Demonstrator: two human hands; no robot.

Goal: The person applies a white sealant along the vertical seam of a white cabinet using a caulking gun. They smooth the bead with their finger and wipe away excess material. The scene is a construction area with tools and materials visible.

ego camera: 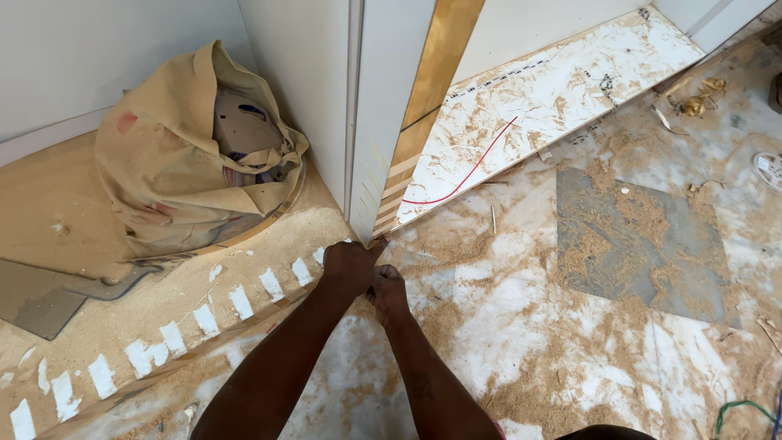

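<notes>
Both my arms reach forward to the foot of a white upright panel (383, 122) with a gold metal strip (423, 106) along its edge. My left hand (350, 265) is closed, its fingertips pressing at the bottom corner of the panel where it meets the floor. Just below it, my right hand (388, 292) is also closed, touching the left hand. Whether either hand holds something small is hidden by the fingers. A wooden strip (187, 330) marked with white tape patches runs along the floor from the left up to my hands.
A tan cloth sack (175, 155) with things inside sits in the left corner. Sawdust covers the marble floor (521, 326). A dusty white board (554, 90) with a red wire (468, 175) lies at the back. A white round object (770, 169) lies at the right edge.
</notes>
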